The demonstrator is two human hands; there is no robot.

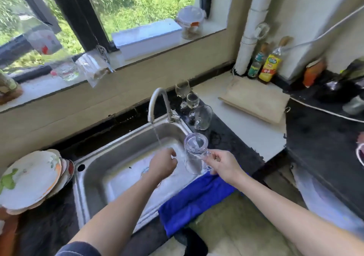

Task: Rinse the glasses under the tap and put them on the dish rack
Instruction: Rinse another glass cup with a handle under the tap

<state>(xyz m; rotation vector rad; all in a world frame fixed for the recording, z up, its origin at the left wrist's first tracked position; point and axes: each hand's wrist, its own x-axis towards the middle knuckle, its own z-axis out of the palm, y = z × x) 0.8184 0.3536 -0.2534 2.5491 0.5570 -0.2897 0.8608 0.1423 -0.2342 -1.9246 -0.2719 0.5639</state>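
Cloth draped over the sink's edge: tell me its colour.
The cloth is plain bright blue; the head view shows it best.

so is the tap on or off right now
On. A thin stream of water runs from the tap spout into the sink, just left of the glass the right hand holds.
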